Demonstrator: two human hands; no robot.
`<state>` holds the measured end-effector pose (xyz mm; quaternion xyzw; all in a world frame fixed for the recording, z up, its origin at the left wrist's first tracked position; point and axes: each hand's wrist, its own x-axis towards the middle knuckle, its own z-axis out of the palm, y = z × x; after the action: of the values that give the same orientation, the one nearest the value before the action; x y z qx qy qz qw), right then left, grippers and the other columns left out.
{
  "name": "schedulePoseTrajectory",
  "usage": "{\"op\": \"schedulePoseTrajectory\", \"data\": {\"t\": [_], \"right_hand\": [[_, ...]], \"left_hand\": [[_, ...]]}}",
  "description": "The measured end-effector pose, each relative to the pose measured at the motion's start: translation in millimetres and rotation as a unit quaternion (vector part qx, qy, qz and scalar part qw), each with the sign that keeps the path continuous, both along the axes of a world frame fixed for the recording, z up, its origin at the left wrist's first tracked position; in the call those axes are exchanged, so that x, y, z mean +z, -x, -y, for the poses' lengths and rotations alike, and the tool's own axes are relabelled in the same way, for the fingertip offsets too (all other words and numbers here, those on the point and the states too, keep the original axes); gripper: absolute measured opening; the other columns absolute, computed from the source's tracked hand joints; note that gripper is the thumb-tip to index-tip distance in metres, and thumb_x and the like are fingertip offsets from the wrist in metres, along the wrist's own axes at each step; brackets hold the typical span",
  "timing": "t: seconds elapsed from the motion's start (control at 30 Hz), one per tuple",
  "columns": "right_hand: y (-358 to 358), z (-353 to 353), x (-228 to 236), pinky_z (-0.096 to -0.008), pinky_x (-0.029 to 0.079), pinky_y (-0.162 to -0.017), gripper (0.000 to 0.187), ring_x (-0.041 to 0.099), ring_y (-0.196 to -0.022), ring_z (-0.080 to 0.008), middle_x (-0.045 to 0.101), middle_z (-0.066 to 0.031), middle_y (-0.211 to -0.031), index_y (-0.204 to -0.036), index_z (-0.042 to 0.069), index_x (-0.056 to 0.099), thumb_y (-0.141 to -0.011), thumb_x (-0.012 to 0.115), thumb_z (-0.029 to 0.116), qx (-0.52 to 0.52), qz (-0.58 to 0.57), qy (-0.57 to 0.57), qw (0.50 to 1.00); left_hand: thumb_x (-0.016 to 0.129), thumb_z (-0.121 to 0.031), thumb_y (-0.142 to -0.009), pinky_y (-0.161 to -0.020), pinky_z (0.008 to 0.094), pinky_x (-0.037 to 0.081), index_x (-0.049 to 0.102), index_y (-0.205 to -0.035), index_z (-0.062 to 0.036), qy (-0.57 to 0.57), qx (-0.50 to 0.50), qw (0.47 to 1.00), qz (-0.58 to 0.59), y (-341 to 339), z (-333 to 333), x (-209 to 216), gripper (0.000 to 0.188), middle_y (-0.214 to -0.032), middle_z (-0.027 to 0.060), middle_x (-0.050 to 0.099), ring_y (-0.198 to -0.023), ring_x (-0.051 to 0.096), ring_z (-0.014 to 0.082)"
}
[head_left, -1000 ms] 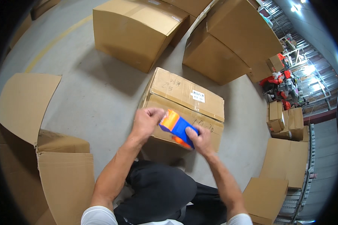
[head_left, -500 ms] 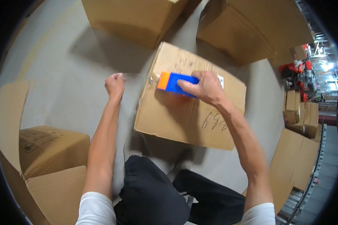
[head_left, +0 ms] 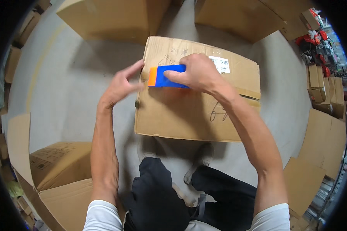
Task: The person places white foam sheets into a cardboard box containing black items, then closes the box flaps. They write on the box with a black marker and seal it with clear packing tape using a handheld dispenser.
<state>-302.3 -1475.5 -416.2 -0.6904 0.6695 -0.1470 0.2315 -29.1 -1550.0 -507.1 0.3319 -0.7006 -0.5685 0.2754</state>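
Note:
A closed brown cardboard box (head_left: 173, 119) with handwriting and a white label lies on the floor in front of my feet. My right hand (head_left: 200, 73) grips a blue tape dispenser (head_left: 167, 76) with an orange front end, held low over the left part of the box top. The fingers wrap round its far side and hide much of it. At the box's left edge, my left hand (head_left: 121, 84) is spread, slightly blurred, with thumb and fingers apart on either side of the edge near the dispenser's orange end. Whether its fingertips press on the cardboard I cannot tell.
Two large cartons, one far left (head_left: 108, 19) and one far right (head_left: 235, 19), stand beyond the box. An open carton (head_left: 65, 192) with raised flaps is at the lower left. Flat cardboard (head_left: 324, 138) and smaller boxes (head_left: 331, 96) line the right side.
My left hand was closed on a thin clear strip out to the left; it has opened and come to the box's edge. The dispenser remains in my right hand. The view has shifted.

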Motion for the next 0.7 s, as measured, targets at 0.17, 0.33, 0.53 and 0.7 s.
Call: {"op": "schedulePoseTrajectory", "data": {"t": [0.17, 0.33, 0.53, 0.7], "right_hand": [[-3, 8, 6, -0.0468, 0.055, -0.062, 0.061, 0.065, -0.059, -0.0367, 0.066, -0.024, -0.064, -0.069, -0.004, 0.073, -0.071, 0.074, 0.057, 0.036, 0.007, -0.003, 0.999], [66, -33, 43, -0.0472, 0.055, -0.066, 0.07, 0.067, -0.068, -0.0356, 0.069, -0.0234, -0.071, -0.071, -0.006, 0.072, -0.072, 0.075, 0.064, 0.106, -0.022, -0.057, 0.993], [312, -201, 135, -0.0466, 0.051, -0.065, 0.052, 0.066, -0.067, -0.0313, 0.065, -0.0184, -0.069, -0.078, 0.0, 0.072, -0.076, 0.081, 0.051, -0.075, -0.25, -0.169, 0.95], [368, -256, 127, -0.0483, 0.051, -0.065, 0.049, 0.065, -0.066, -0.0347, 0.068, -0.0199, -0.072, -0.081, -0.001, 0.073, -0.074, 0.079, 0.048, -0.127, -0.299, -0.117, 0.938]], "left_hand": [[0.091, -0.026, -0.066, -0.13, 0.0529, 0.013, 0.033, -0.163, -0.0035, 0.151, -0.053, 0.964, 0.214, -3, -15, -1, 0.115, -0.172, 0.0159, 0.03, -0.161, 0.018, 0.0354], [0.094, -0.026, -0.064, -0.128, 0.0615, 0.008, 0.031, -0.166, -0.0137, 0.111, -0.049, 0.954, 0.273, 0, -22, 12, 0.121, -0.174, 0.014, 0.024, -0.162, 0.013, 0.0383], [0.087, -0.019, -0.078, -0.128, 0.0585, 0.018, 0.042, -0.159, -0.0088, 0.196, -0.051, 0.877, 0.435, 47, -40, 61, 0.093, -0.168, 0.02, 0.034, -0.158, 0.026, 0.0389], [0.08, -0.018, -0.091, -0.118, 0.0441, 0.043, 0.06, -0.139, 0.0035, 0.302, -0.094, 0.939, 0.132, 203, -99, 58, 0.056, -0.145, 0.0234, 0.061, -0.138, 0.055, 0.0377]]}}
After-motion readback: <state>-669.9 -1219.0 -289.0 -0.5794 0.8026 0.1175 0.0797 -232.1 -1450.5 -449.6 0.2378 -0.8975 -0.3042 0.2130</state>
